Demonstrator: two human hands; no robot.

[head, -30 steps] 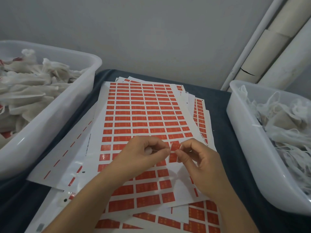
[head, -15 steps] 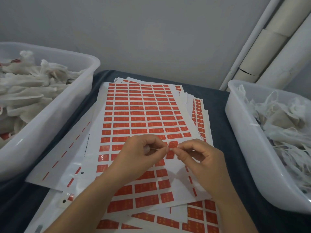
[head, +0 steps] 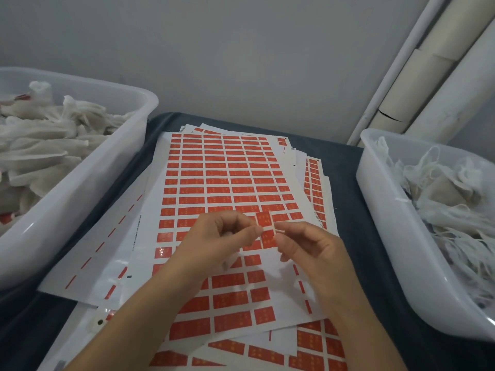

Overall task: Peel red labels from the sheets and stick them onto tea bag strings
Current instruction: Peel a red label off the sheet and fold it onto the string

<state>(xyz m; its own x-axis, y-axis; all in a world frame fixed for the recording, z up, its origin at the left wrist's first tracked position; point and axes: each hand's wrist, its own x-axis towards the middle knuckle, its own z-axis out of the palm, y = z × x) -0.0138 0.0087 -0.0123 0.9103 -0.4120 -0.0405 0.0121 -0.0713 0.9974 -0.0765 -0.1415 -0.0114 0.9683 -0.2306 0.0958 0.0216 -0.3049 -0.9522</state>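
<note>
Left hand (head: 214, 242) and right hand (head: 308, 250) fingers still pinch string (head: 278, 230), apparently; red label (head: 265, 228) now unfolded, taller.

Label sheets (head: 227, 183) are lying stacked in middle of table (head: 345, 162), btw. two tubs: left tub (head: 80, 188), right tub (head: 388, 210), both holding tea bags.

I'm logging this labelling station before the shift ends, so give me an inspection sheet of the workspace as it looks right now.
Surface: dark blue table, mostly covered.
Job's things: overlapping label sheets; one red label held between both hands above them; string too fine to confirm.
Clutter: left tub and right tub, both full of tea bags.
Hands: left hand and right hand pinch the label.
Cables: nothing seen.
Surroundings: grey wall, white pipes at right.
</note>
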